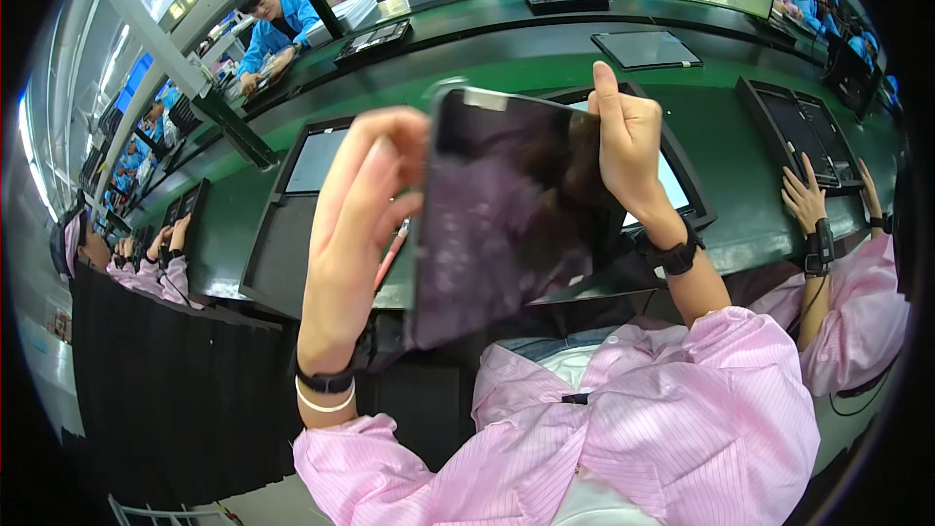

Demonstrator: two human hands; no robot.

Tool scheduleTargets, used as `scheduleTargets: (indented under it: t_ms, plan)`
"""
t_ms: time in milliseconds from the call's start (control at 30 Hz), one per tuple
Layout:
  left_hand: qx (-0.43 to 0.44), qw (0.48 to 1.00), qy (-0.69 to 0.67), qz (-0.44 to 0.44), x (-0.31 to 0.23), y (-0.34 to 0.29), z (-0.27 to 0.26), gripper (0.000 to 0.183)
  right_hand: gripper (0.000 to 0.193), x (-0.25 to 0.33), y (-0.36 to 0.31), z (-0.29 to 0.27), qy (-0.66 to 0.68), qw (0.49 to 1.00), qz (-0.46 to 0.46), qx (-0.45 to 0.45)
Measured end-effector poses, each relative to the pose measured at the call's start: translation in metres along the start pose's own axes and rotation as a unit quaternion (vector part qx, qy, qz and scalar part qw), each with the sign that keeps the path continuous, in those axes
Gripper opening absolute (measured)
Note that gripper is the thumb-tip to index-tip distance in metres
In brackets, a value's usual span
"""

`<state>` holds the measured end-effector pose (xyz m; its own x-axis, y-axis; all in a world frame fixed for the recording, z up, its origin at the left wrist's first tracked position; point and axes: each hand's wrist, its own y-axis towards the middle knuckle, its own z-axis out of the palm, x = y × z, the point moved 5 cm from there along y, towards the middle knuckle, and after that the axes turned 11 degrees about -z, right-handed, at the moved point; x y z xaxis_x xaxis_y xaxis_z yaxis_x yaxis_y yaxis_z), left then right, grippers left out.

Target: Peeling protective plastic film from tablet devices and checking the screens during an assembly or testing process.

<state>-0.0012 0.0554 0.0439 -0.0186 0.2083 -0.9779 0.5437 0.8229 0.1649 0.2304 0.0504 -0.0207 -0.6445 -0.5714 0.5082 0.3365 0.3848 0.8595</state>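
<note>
In front of me a dark, glossy flat screen panel (511, 205) is held up and tilted, its left side smeared by motion. A pale tab (487, 100) sits at its top edge. My right hand (628, 141) grips the upper right edge, thumb pointing up. At the left edge, my left hand (365, 185) has bent fingers whose tips pass behind or against the panel; whether they grip it is hidden. Beside that palm shows a thin pink and white stick-like tool (392, 255), and I cannot tell if it is held.
Under the panel, black trays (282, 248) lie on the green bench (487, 73). A flat screen (647, 50) lies farther back. On the right a neighbour's hands (808, 200) touch another black tray (801, 127). A metal post (156, 29) rises at left; co-workers sit beyond.
</note>
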Motion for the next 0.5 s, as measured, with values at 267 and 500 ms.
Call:
scheduleTargets:
  t_ms: [267,500]
  plan:
    - [-0.423,0.883,-0.14,0.149,0.073,-0.021,-0.022,0.069,0.041,0.102,0.007,0.008,-0.224,0.892,-0.385,-0.073]
    - [-0.064,0.841,-0.082,0.53,0.094,0.013,-0.142,0.052,0.029,0.176,-0.028,0.031,-0.161,0.811,-0.558,0.074]
